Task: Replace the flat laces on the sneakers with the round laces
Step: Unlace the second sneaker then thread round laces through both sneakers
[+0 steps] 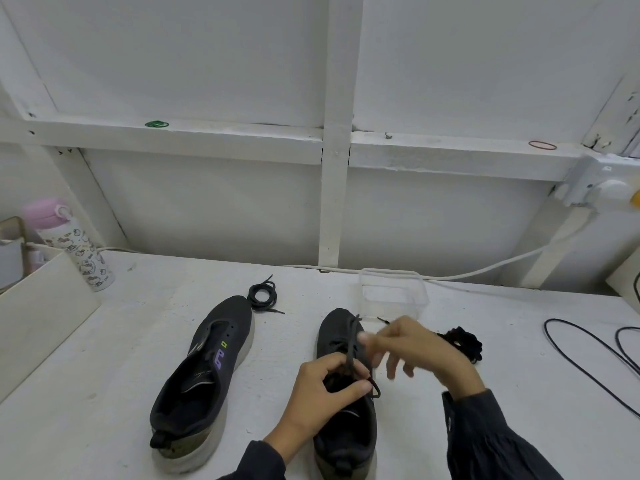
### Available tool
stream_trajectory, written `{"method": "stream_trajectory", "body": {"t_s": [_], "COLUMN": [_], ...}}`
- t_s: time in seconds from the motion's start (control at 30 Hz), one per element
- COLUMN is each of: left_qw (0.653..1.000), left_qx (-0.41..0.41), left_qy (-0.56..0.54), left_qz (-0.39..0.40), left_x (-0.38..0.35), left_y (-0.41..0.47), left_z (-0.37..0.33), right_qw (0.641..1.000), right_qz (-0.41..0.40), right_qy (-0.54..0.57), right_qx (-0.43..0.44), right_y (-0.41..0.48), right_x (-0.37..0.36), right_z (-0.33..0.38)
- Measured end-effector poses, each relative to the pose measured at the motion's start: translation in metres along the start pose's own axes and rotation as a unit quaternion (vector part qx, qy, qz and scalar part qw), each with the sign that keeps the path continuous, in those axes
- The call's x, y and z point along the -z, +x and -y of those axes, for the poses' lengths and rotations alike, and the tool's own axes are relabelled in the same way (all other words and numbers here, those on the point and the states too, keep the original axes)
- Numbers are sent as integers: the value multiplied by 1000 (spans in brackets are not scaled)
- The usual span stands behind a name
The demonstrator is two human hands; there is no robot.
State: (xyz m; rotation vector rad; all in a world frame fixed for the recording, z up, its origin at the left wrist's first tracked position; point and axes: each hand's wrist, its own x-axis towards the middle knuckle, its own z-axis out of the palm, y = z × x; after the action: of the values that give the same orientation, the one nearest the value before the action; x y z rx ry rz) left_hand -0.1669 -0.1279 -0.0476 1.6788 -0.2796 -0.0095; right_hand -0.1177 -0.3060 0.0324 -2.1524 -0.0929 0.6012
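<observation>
Two dark sneakers lie on the white table, toes pointing away from me. The left sneaker (207, 372) shows bare eyelets and no lace. Over the tongue of the right sneaker (346, 424), my left hand (322, 389) pinches a dark lace (352, 341). One strand runs up along the shoe toward its toe, and a loop hangs by my thumb. My right hand (415, 348) hovers just right of that strand, blurred, with fingers spread and nothing clearly in them. A coiled round lace (264, 296) lies beyond the left sneaker's toe. A black lace bundle (464, 342) sits right of my right hand.
A clear plastic container (394, 292) stands behind the right sneaker. A pink-capped bottle (78, 244) and a white box (41, 306) are at the left. Black cables (588, 362) trail on the right, and a white cord (485, 270) runs along the back wall.
</observation>
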Motion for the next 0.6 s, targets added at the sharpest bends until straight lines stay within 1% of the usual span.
{"method": "stream_trajectory", "body": {"t_s": [0.03, 0.07, 0.17, 0.3, 0.47, 0.53, 0.6], "left_qw": [1000, 1000, 1000, 1000, 999, 999, 999], "left_qx": [-3, -5, -11, -11, -9, -2, -2], "left_qy": [4, 6, 8, 6, 30, 34, 32], "left_qz": [1, 2, 4, -3, 8, 17, 19], "left_x": [0, 1, 1, 0, 1, 1, 3], "left_y": [0, 0, 0, 0, 1, 2, 1], "left_z": [1, 1, 0, 0, 0, -1, -1], "right_qw": [1000, 1000, 994, 974, 960, 948, 926], "right_qz": [24, 23, -29, -48, -78, -108, -140], "right_qy": [5, 20, 96, 201, 242, 268, 310], "right_qx": [-3, 3, 49, 93, 114, 129, 164], "right_y": [-5, -9, -16, -15, -16, -15, -13], "right_x": [-6, -11, -26, -35, -35, -25, -10], "right_z": [-3, -4, -1, 4, 17, 27, 37]}}
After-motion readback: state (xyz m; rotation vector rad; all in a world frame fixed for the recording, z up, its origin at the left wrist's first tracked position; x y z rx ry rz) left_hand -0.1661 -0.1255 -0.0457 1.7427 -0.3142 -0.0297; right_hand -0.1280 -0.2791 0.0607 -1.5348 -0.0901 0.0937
